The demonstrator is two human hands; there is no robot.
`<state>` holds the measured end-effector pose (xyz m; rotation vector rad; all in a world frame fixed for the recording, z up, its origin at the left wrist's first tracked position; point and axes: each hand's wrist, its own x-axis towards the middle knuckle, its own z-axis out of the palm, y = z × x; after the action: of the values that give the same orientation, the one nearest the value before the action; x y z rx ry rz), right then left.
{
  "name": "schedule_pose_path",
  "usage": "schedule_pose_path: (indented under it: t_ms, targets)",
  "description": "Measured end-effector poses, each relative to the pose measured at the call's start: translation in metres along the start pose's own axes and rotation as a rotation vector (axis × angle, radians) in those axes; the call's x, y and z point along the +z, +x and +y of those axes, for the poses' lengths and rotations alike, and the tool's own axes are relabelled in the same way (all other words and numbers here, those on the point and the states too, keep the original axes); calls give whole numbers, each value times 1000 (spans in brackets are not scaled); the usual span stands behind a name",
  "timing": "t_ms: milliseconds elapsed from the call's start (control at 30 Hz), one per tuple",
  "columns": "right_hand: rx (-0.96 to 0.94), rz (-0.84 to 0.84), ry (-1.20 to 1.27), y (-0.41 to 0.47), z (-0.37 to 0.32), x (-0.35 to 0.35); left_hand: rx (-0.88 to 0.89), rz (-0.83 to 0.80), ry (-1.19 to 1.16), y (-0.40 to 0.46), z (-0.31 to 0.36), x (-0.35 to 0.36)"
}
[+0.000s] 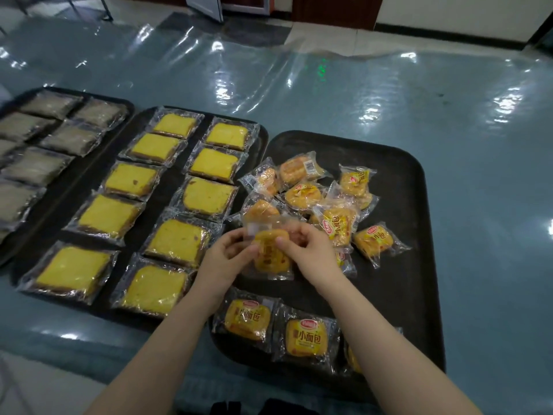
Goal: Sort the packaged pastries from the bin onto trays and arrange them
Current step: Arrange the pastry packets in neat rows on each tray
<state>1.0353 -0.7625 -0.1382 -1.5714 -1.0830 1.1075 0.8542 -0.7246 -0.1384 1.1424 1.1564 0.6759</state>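
Bun point(270, 250) pinched between left hand point(223, 259) and right hand point(308, 250), both grips on its wrapper, above right tray point(419, 235). Arranging step; next likely calls for laying it beside near row point(278, 327).

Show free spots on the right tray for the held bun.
Right tray: bare along its far and right rim, and between the loose pile and the near row. Yellow cake tray is crowded. Both hands hold the bun.

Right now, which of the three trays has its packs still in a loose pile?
The rightmost tray: its small bun packs lie heaped and overlapping. The middle tray's yellow cake slices and the left tray's dark packs sit in rows.
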Motion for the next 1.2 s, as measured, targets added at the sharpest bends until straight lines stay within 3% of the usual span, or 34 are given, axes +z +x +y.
schedule_pose_path:
  t_ms: [67, 133, 300, 400, 500, 567, 700, 767, 833, 900, 1000, 1100, 1200]
  targets:
    - [130, 34, 257, -1, 2, 0, -33, -11, 26, -2, -5, 0]
    - [193, 25, 316, -4, 8, 0, -36, -1, 101, -4, -10, -3]
    - [135, 107, 116, -10, 19, -2, -22, -28, 383, -2, -16, -18]
    - [110, 33, -222, -14, 25, -2, -66, 108, 311, 1, -17, -25]
    - [155, -14, -298, -22, 31, 7, -42, 206, 391, 6, -21, -29]
    - [150, 64, -343, -23, 35, 11, -19, 193, 530, 8, -26, -29]
    - [-158, 258, -600, -7, 30, 7, -3, 201, 695, 11, -32, -27]
    - [-267, 122, -769, 7, 29, 5, 19, 202, 777, 14, -33, -24]
    - [-217, -81, -911, 19, 30, 3, 34, 198, 837, 14, -34, -20]
    - [-160, -172, -992, 25, 37, 0, 56, 201, 836, 12, -35, -16]
    - [-139, -128, -981, 27, 45, -3, 160, 210, 835, 6, -38, -11]
    - [-110, -16, -895, 27, 45, 0, 320, 203, 976, 4, -37, 0]
    - [-112, 101, -721, 30, 38, 0, 425, 36, 1060, 8, -33, 16]
